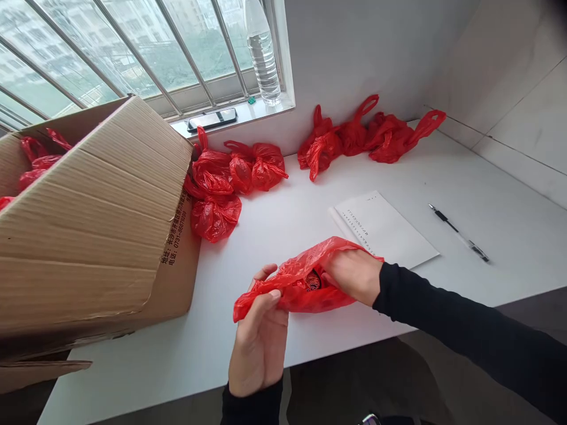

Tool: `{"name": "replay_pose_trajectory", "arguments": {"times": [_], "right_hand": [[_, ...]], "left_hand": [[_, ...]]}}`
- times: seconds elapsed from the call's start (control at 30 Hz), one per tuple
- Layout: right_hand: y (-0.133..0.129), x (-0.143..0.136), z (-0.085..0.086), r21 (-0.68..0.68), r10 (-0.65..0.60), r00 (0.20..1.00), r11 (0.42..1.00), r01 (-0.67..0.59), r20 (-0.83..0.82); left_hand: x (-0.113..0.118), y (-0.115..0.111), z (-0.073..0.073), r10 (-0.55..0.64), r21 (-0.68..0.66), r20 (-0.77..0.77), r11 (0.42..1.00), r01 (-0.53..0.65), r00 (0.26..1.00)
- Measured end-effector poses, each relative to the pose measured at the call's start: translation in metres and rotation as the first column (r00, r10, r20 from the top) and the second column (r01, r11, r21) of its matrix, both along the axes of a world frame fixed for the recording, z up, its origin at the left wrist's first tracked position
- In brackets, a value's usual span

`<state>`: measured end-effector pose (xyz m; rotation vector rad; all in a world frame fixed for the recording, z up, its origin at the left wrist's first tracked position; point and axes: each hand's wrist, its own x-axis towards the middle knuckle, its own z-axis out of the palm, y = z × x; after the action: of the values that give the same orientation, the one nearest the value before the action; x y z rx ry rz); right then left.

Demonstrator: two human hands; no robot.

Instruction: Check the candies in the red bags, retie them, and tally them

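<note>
A red plastic bag point(321, 302) lies on its side near the front edge of the table, its mouth facing me. My left hand point(261, 339) pinches the left end of the bag between thumb and fingers. My right hand point(357, 274) reaches into the opening up to the wrist, so its fingers are hidden by the red film. Within the bag shows a small dark and red printed item point(313, 280), mostly covered; I cannot tell what it is. Behind the bag lies an open notebook point(390, 227) with lines of handwriting.
At the left stands a large cardboard box point(110, 218) holding more red bags. Tied red bags point(217, 215) sit beside it, others point(354, 139) along the wall. A black-capped pen point(458, 233) lies right. On the windowsill are a phone point(212, 120) and a water bottle point(266, 65).
</note>
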<state>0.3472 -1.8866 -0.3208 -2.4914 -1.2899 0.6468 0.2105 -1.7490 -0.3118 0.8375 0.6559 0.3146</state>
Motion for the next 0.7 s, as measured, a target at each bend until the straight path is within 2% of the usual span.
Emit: {"name": "replay_pose_trajectory", "arguments": {"times": [0.13,0.3,0.4,0.6,0.7], "right_hand": [[0.001,0.005,-0.008,0.024,-0.018,1.0,1.0,0.018,0.025],[0.0,0.005,-0.012,0.061,-0.029,0.999,0.998,0.027,0.019],[-0.003,0.005,-0.009,0.104,-0.007,0.998,0.995,0.001,0.057],[-0.007,0.004,-0.001,0.048,0.056,0.996,0.997,-0.06,0.067],[-0.009,0.002,0.004,0.033,0.088,0.993,0.995,-0.091,0.076]], "left_hand": [[0.004,0.0,-0.01,-0.1,0.191,-0.05,0.976,0.107,0.994],[0.012,0.003,-0.016,-0.007,0.408,-0.126,0.911,0.058,0.992],[0.014,0.005,-0.013,0.007,0.402,-0.126,0.915,0.045,0.992],[0.012,0.002,0.003,0.012,0.415,-0.041,0.91,0.006,0.999],[0.011,0.003,0.006,-0.009,0.399,-0.013,0.917,0.013,1.0]]}}
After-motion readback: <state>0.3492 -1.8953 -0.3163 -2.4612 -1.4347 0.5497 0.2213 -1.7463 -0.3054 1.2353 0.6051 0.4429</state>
